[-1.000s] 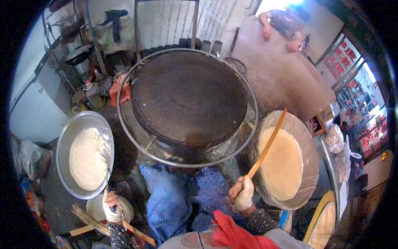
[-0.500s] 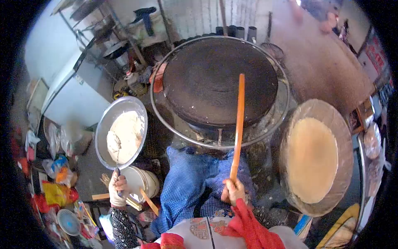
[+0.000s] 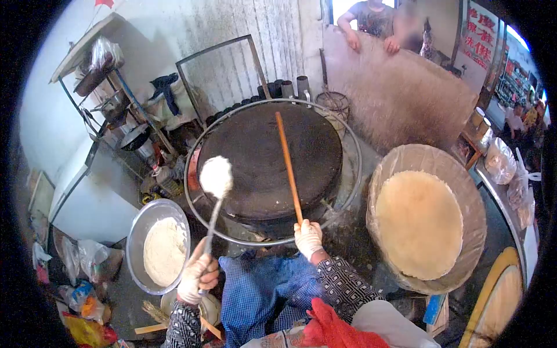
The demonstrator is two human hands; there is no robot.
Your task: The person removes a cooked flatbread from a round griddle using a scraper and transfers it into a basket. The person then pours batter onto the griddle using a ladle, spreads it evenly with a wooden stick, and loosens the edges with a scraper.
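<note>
Wall (image 3: 284, 40): pale and streaked, at 12 o'clock.
Griddle (image 3: 261, 156): round, dark, the dial's centre.
Left hand (image 3: 198, 271): at 7 o'clock, fingers wrapped round the handle of a ladle (image 3: 213, 223).
Ladle's load: white batter (image 3: 216, 176), held over the griddle's 9 o'clock side.
Right hand (image 3: 308, 238): at 5 o'clock, closed on the near end of a wooden stick (image 3: 288, 168).
Stick: points towards 12 across the griddle; whether they touch cannot be told.
Basin (image 3: 133, 246): at 8 o'clock, more batter inside.
Basket (image 3: 473, 243): at 4 o'clock, lined, with tan contents (image 3: 419, 223).
</note>
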